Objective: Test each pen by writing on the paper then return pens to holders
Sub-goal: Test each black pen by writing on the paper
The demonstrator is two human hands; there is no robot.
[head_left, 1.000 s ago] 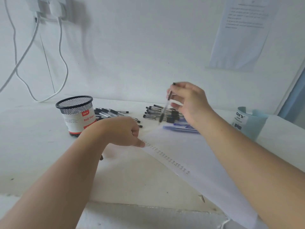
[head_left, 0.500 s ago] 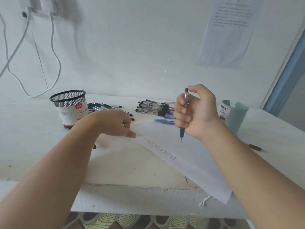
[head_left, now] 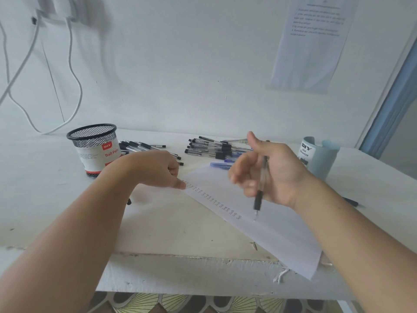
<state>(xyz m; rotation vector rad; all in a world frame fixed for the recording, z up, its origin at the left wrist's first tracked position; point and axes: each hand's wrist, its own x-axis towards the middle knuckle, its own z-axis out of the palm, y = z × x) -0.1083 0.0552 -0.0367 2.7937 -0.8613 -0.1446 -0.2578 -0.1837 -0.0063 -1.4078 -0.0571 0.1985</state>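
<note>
A white paper (head_left: 266,213) lies slanted on the white table (head_left: 158,227), with a row of small written marks along its left edge. My left hand (head_left: 155,170) is curled, one fingertip pressing the paper's top left corner. My right hand (head_left: 268,175) hovers above the paper and holds a clear pen (head_left: 260,188) with a black grip, tip pointing down just above the sheet; its fingers are blurred. Two piles of pens (head_left: 212,147) lie at the back. A black mesh holder (head_left: 94,147) stands at the left and a light blue holder (head_left: 320,157) at the right.
White cables (head_left: 74,71) hang on the wall at the left. A printed sheet (head_left: 313,41) is stuck to the wall at the right. A blue pen (head_left: 222,165) lies at the paper's top edge. One dark pen (head_left: 350,201) lies beyond my right forearm. The table's front edge (head_left: 180,256) is close.
My right hand has moved from the pen pile toward the paper and turned the pen tip downward, lowering it close to the sheet. My left hand has stayed on the paper's corner.
</note>
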